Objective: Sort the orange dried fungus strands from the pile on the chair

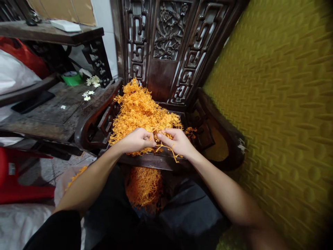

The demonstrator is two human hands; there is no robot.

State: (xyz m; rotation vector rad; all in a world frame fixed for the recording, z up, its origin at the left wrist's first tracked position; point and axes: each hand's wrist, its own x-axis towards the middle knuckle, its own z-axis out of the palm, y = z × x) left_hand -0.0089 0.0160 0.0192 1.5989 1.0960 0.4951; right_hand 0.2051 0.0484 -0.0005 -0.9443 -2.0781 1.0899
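Observation:
A tall heap of orange branching plastic-like pieces (137, 109) covers much of the dark wooden chair seat (156, 162). At the heap's front edge my left hand (137, 140) pinches an orange branched piece between thumb and fingers. Close beside it, my right hand (177, 141) has its thumb and fingers closed on the same orange strands. A thin orange branch (173, 151) hangs below the fingers over the seat's front edge. More orange pieces (146, 185) lie in a container between the knees, below the seat.
Carved chair back (162, 76) rises behind the heap, with curved armrests at both sides. A dark side table (62, 100) at left holds green tape (72, 78) and small pale pieces (87, 95). A red stool (23, 184) stands lower left; a yellow textured surface (281, 104) fills the right.

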